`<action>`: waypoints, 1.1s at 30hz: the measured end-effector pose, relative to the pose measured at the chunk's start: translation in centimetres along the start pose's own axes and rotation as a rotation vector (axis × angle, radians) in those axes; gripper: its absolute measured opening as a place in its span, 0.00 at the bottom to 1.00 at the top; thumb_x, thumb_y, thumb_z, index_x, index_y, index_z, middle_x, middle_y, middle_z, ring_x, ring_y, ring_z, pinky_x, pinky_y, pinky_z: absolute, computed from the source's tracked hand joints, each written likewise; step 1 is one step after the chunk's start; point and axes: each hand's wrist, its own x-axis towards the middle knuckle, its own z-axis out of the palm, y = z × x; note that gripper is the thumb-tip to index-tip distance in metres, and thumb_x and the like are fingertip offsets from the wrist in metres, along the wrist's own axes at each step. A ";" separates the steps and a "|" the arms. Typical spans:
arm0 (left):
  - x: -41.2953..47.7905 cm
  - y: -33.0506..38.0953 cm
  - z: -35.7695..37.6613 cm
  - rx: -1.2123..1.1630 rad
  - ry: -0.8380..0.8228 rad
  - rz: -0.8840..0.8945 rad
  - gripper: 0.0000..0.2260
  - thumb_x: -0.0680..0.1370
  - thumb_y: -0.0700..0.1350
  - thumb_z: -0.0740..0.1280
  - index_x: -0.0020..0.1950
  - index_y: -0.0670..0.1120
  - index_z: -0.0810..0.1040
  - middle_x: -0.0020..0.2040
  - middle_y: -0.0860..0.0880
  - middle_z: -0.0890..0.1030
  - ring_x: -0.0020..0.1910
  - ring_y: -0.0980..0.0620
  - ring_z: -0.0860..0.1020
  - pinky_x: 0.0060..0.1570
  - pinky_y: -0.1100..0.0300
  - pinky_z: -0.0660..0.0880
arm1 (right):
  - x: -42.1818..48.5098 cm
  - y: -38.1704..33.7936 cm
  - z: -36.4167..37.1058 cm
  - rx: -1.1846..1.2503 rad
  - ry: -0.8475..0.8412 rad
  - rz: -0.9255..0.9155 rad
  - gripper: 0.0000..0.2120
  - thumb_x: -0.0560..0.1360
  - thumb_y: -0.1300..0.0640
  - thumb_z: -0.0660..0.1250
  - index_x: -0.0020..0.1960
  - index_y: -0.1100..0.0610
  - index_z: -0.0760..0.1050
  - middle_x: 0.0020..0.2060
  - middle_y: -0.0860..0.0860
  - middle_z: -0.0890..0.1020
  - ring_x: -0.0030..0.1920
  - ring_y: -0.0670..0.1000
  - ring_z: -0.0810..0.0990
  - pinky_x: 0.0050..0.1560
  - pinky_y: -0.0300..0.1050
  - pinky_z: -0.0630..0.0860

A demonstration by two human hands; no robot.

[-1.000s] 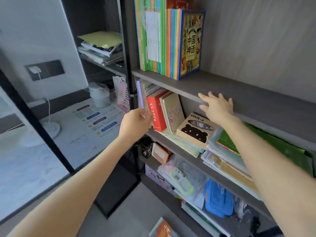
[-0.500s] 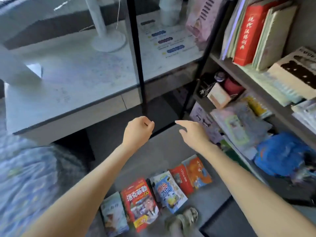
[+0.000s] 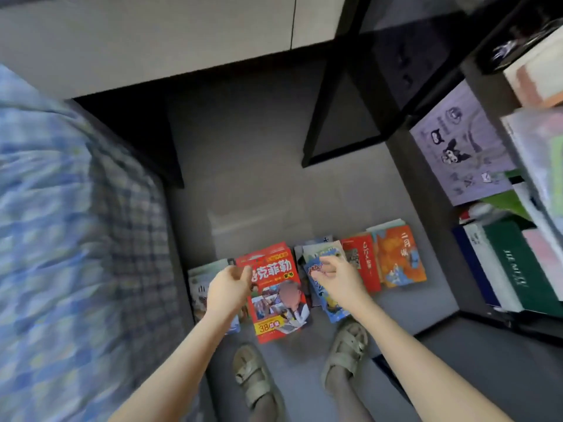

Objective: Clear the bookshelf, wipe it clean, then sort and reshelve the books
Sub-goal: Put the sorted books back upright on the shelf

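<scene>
Several books lie side by side on the grey floor: a pale one (image 3: 197, 284), a big red one (image 3: 275, 300), a blue one (image 3: 330, 303), a thin red one (image 3: 361, 263) and an orange one (image 3: 399, 258). My left hand (image 3: 227, 287) hovers over the gap between the pale and red books, fingers loosely curled, holding nothing. Over the top of the blue book is my right hand (image 3: 338, 278), relaxed and empty. The bookshelf (image 3: 432, 184) rises at the right, its low shelves still packed.
A bed with a blue plaid cover (image 3: 67, 214) fills the left. A black desk frame (image 3: 332, 117) stands ahead. The lower shelf holds a purple cartoon box (image 3: 460, 147) and a green book (image 3: 515, 269). My sandalled feet (image 3: 347, 345) stand just behind the books.
The view has swung down from the shelf to the floor. Both hands left the shelf and dropped to just above the row of books; they hold nothing.
</scene>
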 end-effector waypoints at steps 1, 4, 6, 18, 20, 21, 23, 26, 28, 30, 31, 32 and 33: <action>1.0 -2.3 1.5 -0.075 -0.005 -0.087 0.15 0.81 0.51 0.59 0.41 0.44 0.76 0.41 0.45 0.80 0.47 0.43 0.80 0.44 0.56 0.72 | 1.3 1.2 1.3 0.027 -0.021 0.036 0.25 0.76 0.54 0.69 0.70 0.59 0.68 0.64 0.57 0.76 0.61 0.54 0.77 0.60 0.47 0.74; 4.1 -8.6 6.7 -0.238 0.010 -0.291 0.14 0.81 0.51 0.58 0.45 0.44 0.77 0.49 0.41 0.82 0.52 0.41 0.79 0.53 0.52 0.74 | 6.0 5.6 5.6 0.023 -0.086 0.105 0.29 0.76 0.52 0.69 0.73 0.59 0.64 0.67 0.57 0.73 0.64 0.55 0.74 0.61 0.48 0.72; 6.0 -12.1 10.4 -0.221 -0.013 -0.347 0.16 0.81 0.52 0.59 0.53 0.41 0.78 0.54 0.40 0.81 0.56 0.41 0.78 0.51 0.54 0.71 | 9.1 8.6 8.2 -0.002 -0.118 0.144 0.30 0.76 0.52 0.69 0.74 0.59 0.62 0.69 0.57 0.72 0.66 0.56 0.73 0.62 0.48 0.70; 16.0 -19.3 22.7 -0.818 -0.059 -0.401 0.25 0.70 0.61 0.72 0.61 0.50 0.77 0.52 0.49 0.84 0.50 0.48 0.84 0.55 0.46 0.79 | 21.7 16.5 18.0 0.228 -0.195 0.172 0.22 0.67 0.56 0.76 0.59 0.56 0.75 0.39 0.41 0.81 0.38 0.39 0.80 0.36 0.35 0.73; 16.4 -19.6 23.1 -0.820 -0.058 -0.373 0.25 0.70 0.61 0.72 0.62 0.50 0.77 0.53 0.49 0.84 0.48 0.50 0.84 0.52 0.49 0.80 | 21.7 16.5 18.5 0.205 -0.170 0.187 0.27 0.59 0.45 0.72 0.56 0.53 0.75 0.39 0.41 0.80 0.44 0.46 0.79 0.43 0.41 0.72; 16.3 -19.7 23.2 -0.814 -0.049 -0.357 0.24 0.70 0.61 0.71 0.62 0.50 0.77 0.53 0.50 0.84 0.48 0.51 0.84 0.50 0.52 0.80 | 21.4 16.7 18.6 0.178 -0.156 0.197 0.27 0.58 0.43 0.68 0.54 0.53 0.74 0.38 0.41 0.78 0.45 0.49 0.78 0.45 0.43 0.71; 16.2 -19.9 23.0 -0.805 -0.037 -0.369 0.25 0.70 0.60 0.72 0.62 0.50 0.76 0.52 0.49 0.84 0.46 0.51 0.84 0.49 0.52 0.80 | 20.6 17.0 18.8 0.173 -0.143 0.210 0.23 0.59 0.42 0.67 0.51 0.51 0.73 0.38 0.42 0.76 0.44 0.49 0.77 0.46 0.45 0.72; 16.4 -20.6 22.0 -0.803 -0.100 -0.401 0.31 0.64 0.61 0.76 0.62 0.48 0.75 0.52 0.48 0.84 0.47 0.47 0.84 0.52 0.47 0.80 | 19.5 17.3 19.0 0.204 -0.139 0.211 0.10 0.69 0.50 0.69 0.47 0.50 0.72 0.37 0.41 0.75 0.38 0.41 0.73 0.37 0.40 0.68; 16.7 -21.2 21.5 -0.777 -0.188 -0.392 0.36 0.60 0.64 0.78 0.61 0.48 0.75 0.51 0.47 0.85 0.47 0.45 0.84 0.54 0.42 0.78 | 18.8 17.4 19.3 0.217 -0.125 0.207 0.13 0.68 0.50 0.69 0.50 0.53 0.75 0.37 0.41 0.77 0.38 0.42 0.74 0.35 0.39 0.67; 16.7 -21.6 21.2 -0.738 -0.255 -0.366 0.35 0.58 0.65 0.78 0.59 0.49 0.77 0.51 0.47 0.85 0.48 0.43 0.84 0.57 0.40 0.76 | 18.5 18.0 19.7 0.235 -0.102 0.232 0.22 0.61 0.47 0.67 0.52 0.54 0.77 0.38 0.42 0.79 0.39 0.43 0.76 0.37 0.40 0.70; 16.8 -21.8 21.0 -0.720 -0.281 -0.355 0.34 0.58 0.65 0.78 0.58 0.49 0.78 0.51 0.47 0.85 0.49 0.42 0.84 0.58 0.40 0.75 | 18.5 18.3 20.0 0.246 -0.106 0.255 0.22 0.61 0.46 0.69 0.52 0.53 0.77 0.39 0.42 0.80 0.41 0.44 0.78 0.40 0.41 0.74; 16.7 -21.9 20.9 -0.686 -0.302 -0.343 0.33 0.58 0.66 0.78 0.57 0.50 0.79 0.51 0.48 0.85 0.50 0.43 0.83 0.59 0.40 0.74 | 18.5 18.8 20.3 0.258 -0.106 0.262 0.21 0.63 0.44 0.74 0.52 0.52 0.78 0.41 0.43 0.83 0.43 0.45 0.81 0.44 0.45 0.78; 16.7 -22.1 20.9 -0.639 -0.323 -0.317 0.33 0.58 0.67 0.77 0.56 0.51 0.79 0.51 0.50 0.85 0.50 0.45 0.83 0.60 0.41 0.74 | 18.4 19.3 20.6 0.265 -0.117 0.265 0.20 0.64 0.43 0.76 0.52 0.51 0.78 0.43 0.43 0.84 0.46 0.47 0.82 0.49 0.49 0.79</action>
